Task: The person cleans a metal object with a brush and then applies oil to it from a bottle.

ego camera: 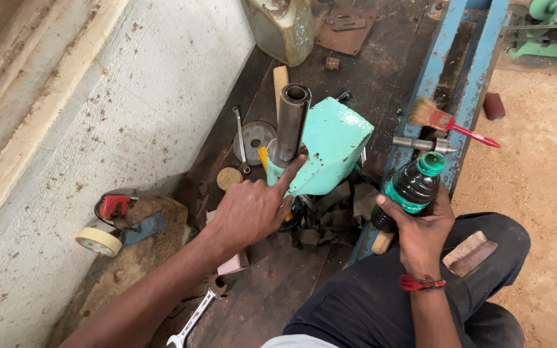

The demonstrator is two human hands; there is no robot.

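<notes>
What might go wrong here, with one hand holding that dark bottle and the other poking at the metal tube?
The dark bottle in the right hand is tilted over the cluttered bench; if its green cap is loose, liquid could spill. The left hand has a fingertip at the base of the steel tube on the turquoise casting, where it might get pinched.

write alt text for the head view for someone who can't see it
A person's left hand presses its index finger where a grey metal tube meets a turquoise metal casting on a dark workbench, while the right hand holds a dark plastic bottle with a green cap. A red-handled paintbrush lies nearby.
</notes>
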